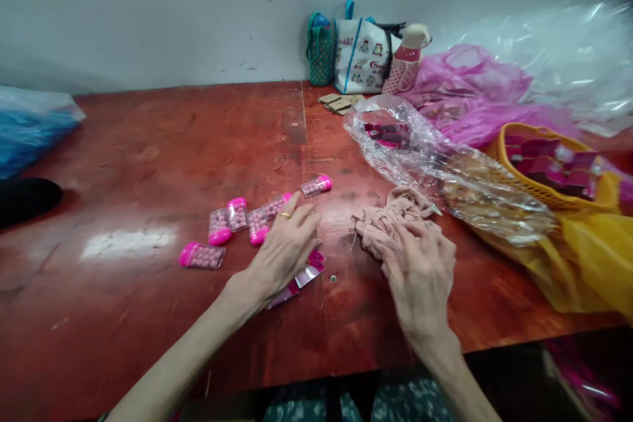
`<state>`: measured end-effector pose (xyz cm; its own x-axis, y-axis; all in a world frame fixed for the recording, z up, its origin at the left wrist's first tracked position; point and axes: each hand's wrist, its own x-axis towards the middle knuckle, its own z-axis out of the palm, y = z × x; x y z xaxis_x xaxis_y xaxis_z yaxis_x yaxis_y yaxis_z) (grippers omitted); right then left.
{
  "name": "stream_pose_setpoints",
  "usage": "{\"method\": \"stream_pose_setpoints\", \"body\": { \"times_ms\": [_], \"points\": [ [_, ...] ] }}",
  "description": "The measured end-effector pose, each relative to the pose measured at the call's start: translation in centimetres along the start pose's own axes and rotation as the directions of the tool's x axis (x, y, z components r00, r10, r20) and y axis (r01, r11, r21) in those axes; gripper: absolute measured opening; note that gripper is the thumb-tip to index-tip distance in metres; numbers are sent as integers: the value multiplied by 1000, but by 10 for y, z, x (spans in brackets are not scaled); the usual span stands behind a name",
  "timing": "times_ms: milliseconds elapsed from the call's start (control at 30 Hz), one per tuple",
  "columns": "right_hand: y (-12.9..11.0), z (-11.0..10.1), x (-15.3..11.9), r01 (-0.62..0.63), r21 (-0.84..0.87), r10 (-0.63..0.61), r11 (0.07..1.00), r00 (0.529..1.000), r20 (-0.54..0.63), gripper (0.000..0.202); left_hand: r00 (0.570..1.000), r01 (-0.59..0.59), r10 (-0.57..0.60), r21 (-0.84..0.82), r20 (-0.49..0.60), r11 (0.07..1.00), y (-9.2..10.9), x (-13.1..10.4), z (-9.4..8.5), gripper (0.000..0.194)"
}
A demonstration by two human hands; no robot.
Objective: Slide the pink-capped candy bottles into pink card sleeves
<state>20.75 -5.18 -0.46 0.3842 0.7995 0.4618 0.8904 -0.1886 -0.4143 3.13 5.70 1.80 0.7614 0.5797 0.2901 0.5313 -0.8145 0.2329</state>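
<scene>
My left hand (287,244) hovers low over the table with its fingers loosely bent and apart, and I see nothing held in it. Close to its fingertips lie several small clear containers (202,256) of pink beads with bright pink caps. One such container (316,185) lies a little apart, beyond my fingers. Partly under the left hand are small pink-and-silver card pieces (309,273). My right hand (420,264) presses down on a crumpled beige-pink cloth (378,224), its fingers bent into the folds.
A yellow basket (499,145) of magenta pieces stands at right, beside crinkled clear plastic (415,145), pink bags (465,79) and a yellow bag (593,257). Against the wall are a white printed bag (361,56) and bottles in sleeves. A blue package (34,132) lies far left.
</scene>
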Motion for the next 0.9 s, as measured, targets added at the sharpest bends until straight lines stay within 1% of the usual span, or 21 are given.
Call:
{"method": "stream_pose_setpoints", "body": {
  "times_ms": [33,67,100,133,200,267,333,433,500,567,633,700,733,767,833,867,900],
  "points": [
    [13,-5,-3,-19,-83,22,996,999,36,36,999,-44,44,8,15,999,9,14,8,31],
    [24,-8,-6,-1,-120,12,993,995,95,35,996,-82,82,14,37,997,19,29,18,33],
    [34,-9,-10,23,-116,-8,993,992,128,32,988,-146,145,13,58,989,30,43,29,34],
    [41,-7,-13,42,-94,-30,995,991,129,30,975,-206,206,-5,84,978,39,56,40,30],
    [50,-1,-17,57,-31,-54,998,995,81,31,949,-288,290,-28,123,957,54,74,58,21],
    [53,7,-15,37,7,-38,999,999,31,36,937,-318,319,-31,144,948,62,85,70,24],
    [57,14,-8,5,20,-5,1000,1000,11,39,945,-294,293,-18,147,956,66,90,76,27],
    [67,22,6,-41,20,42,999,999,-16,44,973,-195,195,-8,120,981,70,97,78,30],
    [73,21,15,-44,22,44,999,999,-8,49,987,-130,132,-25,88,991,71,101,76,28],
    [71,15,20,-33,30,33,999,999,12,52,994,-90,92,-54,51,994,68,100,68,26],
    [58,6,20,-45,20,45,999,999,-12,47,998,-56,56,-82,-9,995,59,90,51,23],
    [32,1,17,-65,14,66,998,995,-79,39,994,21,-30,-89,-106,996,39,67,27,24],
    [16,1,14,-44,36,47,998,994,-100,37,981,84,-97,-83,-167,993,25,51,13,27],
    [0,3,10,12,106,-6,994,998,-57,33,958,156,-168,-70,-231,985,10,33,-1,29],
    [-30,13,3,75,306,-109,949,989,97,22,884,310,-302,-36,-357,950,-26,-8,-25,34],
    [-42,19,-1,70,373,-146,925,973,178,18,836,395,-367,-16,-408,918,-44,-30,-33,35],
    [-52,27,-5,70,409,-175,910,958,228,16,772,513,-444,34,-454,858,-60,-50,-37,36]
  ]
}}
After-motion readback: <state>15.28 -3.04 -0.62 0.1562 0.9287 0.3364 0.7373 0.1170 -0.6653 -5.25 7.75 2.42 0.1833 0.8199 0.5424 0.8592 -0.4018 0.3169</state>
